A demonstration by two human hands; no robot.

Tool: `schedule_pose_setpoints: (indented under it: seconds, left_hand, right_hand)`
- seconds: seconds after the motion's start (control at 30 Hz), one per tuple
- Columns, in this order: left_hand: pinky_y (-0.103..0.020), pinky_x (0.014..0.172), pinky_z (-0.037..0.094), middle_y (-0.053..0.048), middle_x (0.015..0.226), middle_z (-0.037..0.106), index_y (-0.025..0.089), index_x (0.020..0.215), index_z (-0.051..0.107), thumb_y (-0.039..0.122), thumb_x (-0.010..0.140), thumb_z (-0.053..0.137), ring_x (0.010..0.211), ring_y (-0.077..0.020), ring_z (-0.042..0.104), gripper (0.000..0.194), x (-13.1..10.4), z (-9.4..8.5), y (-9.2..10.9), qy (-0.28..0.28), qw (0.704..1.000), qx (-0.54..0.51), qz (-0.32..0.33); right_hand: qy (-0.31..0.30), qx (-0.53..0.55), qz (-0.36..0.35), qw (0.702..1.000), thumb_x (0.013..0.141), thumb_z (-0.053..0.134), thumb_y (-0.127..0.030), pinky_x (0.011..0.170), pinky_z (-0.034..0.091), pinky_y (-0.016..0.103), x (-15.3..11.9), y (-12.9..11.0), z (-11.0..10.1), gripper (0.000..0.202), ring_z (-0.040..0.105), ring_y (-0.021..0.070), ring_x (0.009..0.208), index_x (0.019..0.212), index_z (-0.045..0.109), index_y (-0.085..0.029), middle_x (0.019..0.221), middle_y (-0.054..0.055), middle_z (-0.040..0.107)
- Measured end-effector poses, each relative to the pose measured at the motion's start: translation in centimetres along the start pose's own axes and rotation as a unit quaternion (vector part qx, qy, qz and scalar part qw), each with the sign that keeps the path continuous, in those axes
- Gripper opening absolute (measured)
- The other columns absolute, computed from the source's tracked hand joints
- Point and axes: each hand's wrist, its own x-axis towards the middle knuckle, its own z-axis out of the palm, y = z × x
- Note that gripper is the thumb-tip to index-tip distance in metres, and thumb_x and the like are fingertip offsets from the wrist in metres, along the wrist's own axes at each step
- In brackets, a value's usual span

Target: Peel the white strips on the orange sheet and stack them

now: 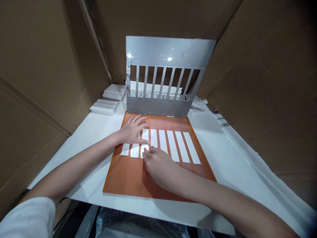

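An orange board (123, 177) lies on the white table, with several white strips (181, 147) side by side across its middle. At its far edge a grey plate with long slots (170, 49) stands raised, leaning back slightly. My left hand (130, 130) rests open over the left-hand strips, fingers spread and thumb pointing right. Close below that thumb, my right hand (159, 165) has its fingers curled together at the lower part of a white strip (145, 150). What sits between those right fingertips, if anything, is hidden.
Stacks of white strips (105, 105) stand at the table's back left. More white pieces (199, 104) lie at the back right, and others show behind the slotted plate. Brown cardboard walls (267, 82) enclose the white table (210, 132) on the left, back and right.
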Motion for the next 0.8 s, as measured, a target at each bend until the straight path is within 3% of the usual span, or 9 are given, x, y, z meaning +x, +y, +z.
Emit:
schedule_pose_setpoints:
  seconds: [0.17,0.27,0.37,0.5,0.7,0.8]
  left_hand:
    - [-0.053,0.105,0.019,-0.013,0.141,0.034,0.017,0.121,0.050,0.051,0.083,0.048,0.134,-0.0326,0.020,0.051,0.2,-0.2,-0.1,0.043,0.997,0.026,-0.056]
    - [-0.050,0.105,0.022,-0.005,0.138,0.042,0.021,0.119,0.052,0.042,0.090,0.038,0.133,-0.0280,0.024,0.038,0.2,-0.8,1.2,0.022,0.999,-0.010,-0.027]
    - [-0.049,0.106,0.020,0.000,0.132,0.050,0.026,0.122,0.051,0.040,0.093,0.032,0.131,-0.0253,0.030,0.038,0.1,-1.0,2.9,-0.006,0.999,-0.033,0.015]
    - [-0.050,0.103,0.023,0.002,0.125,0.057,0.027,0.112,0.060,0.036,0.093,0.032,0.126,-0.0255,0.038,0.034,0.0,-0.6,4.1,-0.029,0.999,-0.025,0.030]
    - [-0.051,0.103,0.023,-0.001,0.117,0.062,0.024,0.103,0.063,0.031,0.093,0.033,0.122,-0.0245,0.042,0.033,0.1,-0.2,4.3,-0.021,0.999,-0.014,0.030]
    - [-0.052,0.103,0.022,0.000,0.118,0.062,0.025,0.102,0.063,0.027,0.092,0.035,0.121,-0.0250,0.043,0.030,0.2,-0.1,4.1,-0.033,0.999,-0.014,0.029]
  right_hand:
    - [0.029,0.001,-0.001,1.000,0.064,0.048,0.001,0.060,0.032,0.032,-0.1,-0.1,0.1,0.021,0.049,0.0185,0.065,0.060,0.062,-0.014,0.063,0.008,0.059]
    - [0.019,0.004,-0.002,1.000,0.064,0.048,-0.001,0.061,0.034,0.033,-0.2,-0.1,-0.2,0.020,0.050,0.0189,0.066,0.062,0.063,-0.013,0.066,0.009,0.060]
    - [0.014,-0.003,-0.004,1.000,0.064,0.048,-0.001,0.064,0.037,0.033,0.0,0.0,0.0,0.020,0.052,0.0197,0.069,0.066,0.065,-0.012,0.070,0.011,0.062]
    - [0.014,0.001,0.002,1.000,0.065,0.047,-0.002,0.066,0.040,0.035,0.4,0.1,0.5,0.021,0.054,0.0211,0.070,0.068,0.066,-0.011,0.074,0.013,0.064]
    - [0.018,0.023,0.025,0.999,0.067,0.048,-0.002,0.070,0.042,0.035,0.3,-0.2,0.3,0.019,0.055,0.0218,0.071,0.068,0.065,-0.010,0.072,0.013,0.064]
    - [0.028,0.102,0.034,0.994,0.071,0.049,-0.006,0.072,0.041,0.031,-0.1,1.5,-1.0,0.019,0.055,0.0196,0.075,0.073,0.067,-0.012,0.072,0.010,0.065]
